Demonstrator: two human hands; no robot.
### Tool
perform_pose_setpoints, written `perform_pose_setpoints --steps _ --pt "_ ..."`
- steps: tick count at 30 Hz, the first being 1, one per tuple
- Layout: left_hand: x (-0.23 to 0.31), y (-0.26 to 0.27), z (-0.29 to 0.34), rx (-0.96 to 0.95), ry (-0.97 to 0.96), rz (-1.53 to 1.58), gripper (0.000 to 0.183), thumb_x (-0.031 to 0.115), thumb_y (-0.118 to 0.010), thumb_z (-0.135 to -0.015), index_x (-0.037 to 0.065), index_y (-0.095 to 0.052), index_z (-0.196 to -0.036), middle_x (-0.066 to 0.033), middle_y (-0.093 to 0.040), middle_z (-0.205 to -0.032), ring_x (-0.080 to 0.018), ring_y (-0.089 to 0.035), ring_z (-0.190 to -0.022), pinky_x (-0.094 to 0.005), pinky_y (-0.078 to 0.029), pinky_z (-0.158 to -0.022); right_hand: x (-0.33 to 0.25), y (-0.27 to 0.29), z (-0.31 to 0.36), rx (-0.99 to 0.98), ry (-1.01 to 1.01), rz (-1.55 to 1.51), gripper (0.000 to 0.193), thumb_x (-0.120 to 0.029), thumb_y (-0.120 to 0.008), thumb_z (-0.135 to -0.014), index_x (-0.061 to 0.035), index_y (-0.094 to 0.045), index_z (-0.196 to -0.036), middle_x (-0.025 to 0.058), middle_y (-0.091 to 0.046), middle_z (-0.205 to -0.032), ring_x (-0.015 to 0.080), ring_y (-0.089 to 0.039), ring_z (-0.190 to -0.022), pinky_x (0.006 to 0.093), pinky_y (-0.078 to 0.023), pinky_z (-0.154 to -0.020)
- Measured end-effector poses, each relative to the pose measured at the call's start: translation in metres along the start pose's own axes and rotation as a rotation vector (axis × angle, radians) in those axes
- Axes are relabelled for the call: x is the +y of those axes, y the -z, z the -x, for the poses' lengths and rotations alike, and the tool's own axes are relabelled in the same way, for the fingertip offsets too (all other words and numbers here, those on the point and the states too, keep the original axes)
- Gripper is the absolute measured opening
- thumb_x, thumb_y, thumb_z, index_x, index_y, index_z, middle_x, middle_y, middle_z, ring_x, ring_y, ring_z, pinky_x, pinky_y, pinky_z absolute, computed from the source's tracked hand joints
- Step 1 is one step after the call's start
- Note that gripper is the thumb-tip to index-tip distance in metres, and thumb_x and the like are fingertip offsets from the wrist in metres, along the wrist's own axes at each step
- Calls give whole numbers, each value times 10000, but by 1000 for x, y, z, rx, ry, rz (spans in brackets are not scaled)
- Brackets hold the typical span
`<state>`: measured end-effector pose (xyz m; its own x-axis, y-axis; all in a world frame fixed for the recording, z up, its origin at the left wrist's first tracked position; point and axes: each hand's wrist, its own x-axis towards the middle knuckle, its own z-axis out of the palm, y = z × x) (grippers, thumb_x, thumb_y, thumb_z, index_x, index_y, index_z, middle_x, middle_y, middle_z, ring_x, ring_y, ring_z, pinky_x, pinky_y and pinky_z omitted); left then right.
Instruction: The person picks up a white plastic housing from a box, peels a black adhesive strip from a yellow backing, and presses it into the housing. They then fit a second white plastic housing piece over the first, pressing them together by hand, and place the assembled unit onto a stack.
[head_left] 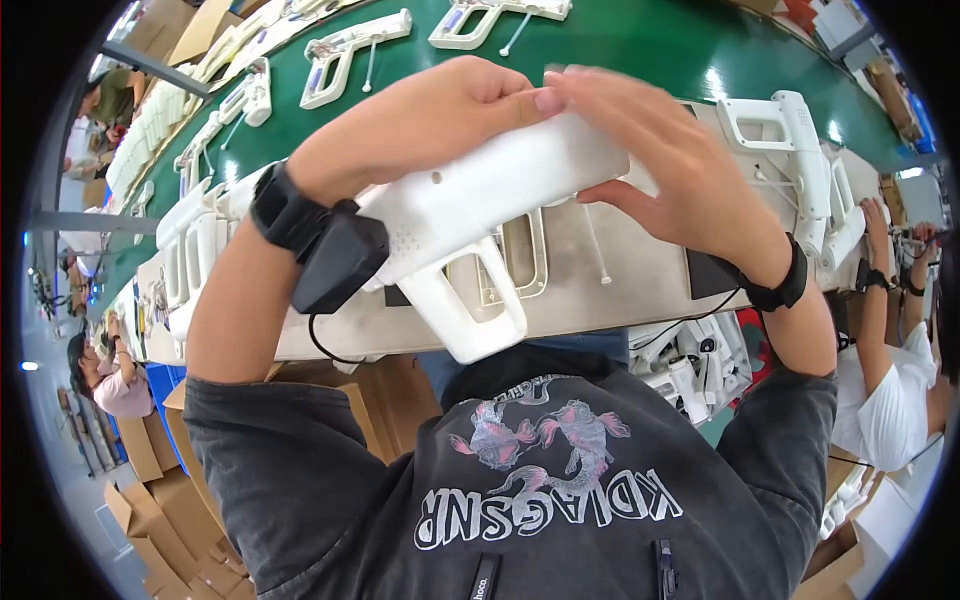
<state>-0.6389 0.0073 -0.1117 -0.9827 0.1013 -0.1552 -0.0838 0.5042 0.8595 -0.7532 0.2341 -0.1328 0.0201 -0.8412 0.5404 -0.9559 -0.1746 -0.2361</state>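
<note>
Beyond the tabletop (610, 290), a green conveyor belt (640, 45) carries more white pistol-shaped shells (345, 50), not yet picked up; above the tabletop, one white housing (480, 215) is held at chest height. The left hand (420, 120) grips its top edge; the right hand (650, 150) presses curled fingers on its end, so its fitting looks unfinished.
</note>
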Motion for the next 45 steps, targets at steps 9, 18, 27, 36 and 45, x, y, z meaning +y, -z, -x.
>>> perform_pose_setpoints --steps 9,18,27,36,45 --pt "-61 -31 11 106 -66 -556 728 471 -721 -885 12 -508 -1409 -184 -556 -1378 -350 -528 -1274 -431 -425 -1055 61 -40 56 -143 -378 -302 709 -65 -825 -761 -40 -501 -1391 130 -583 -1399 370 -564 -1256 415 -482 -1036" --pt "-101 -77 18 300 -55 -437 755 372 -806 -817 60 -506 -1436 -140 -591 -1342 -337 -547 -1239 -436 -407 -1063 77 -64 72 -224 -394 -270 651 -89 -836 -738 -56 -558 -1326 108 -632 -1289 329 -558 -1196 416 -450 -1040" --pt "-120 -85 14 289 -55 -517 755 403 -760 -856 75 -462 -1467 -128 -541 -1400 -344 -525 -1262 -457 -408 -1064 85 -79 79 -253 -361 -216 654 -110 -806 -781 -70 -557 -1385 110 -621 -1323 328 -554 -1233 397 -423 -1076" --pt "-102 -70 -8 59 187 -519 835 421 -819 -779 32 -471 -1431 -209 -563 -1308 -375 -542 -1223 -484 -424 -1050 114 -72 62 -468 -578 -454 558 -228 -758 -890 -42 -540 -1369 124 -650 -1174 277 -620 -1079 380 -483 -972" --pt "-4 -69 -25 -49 -12 -451 798 271 -900 -574 51 -585 -1274 -173 -587 -1197 -377 -563 -1161 -444 -450 -1023 41 4 115 -189 -912 -1134 606 -193 -842 -829 -25 -548 -1331 57 -641 -1113 113 -609 -994 277 -533 -831"
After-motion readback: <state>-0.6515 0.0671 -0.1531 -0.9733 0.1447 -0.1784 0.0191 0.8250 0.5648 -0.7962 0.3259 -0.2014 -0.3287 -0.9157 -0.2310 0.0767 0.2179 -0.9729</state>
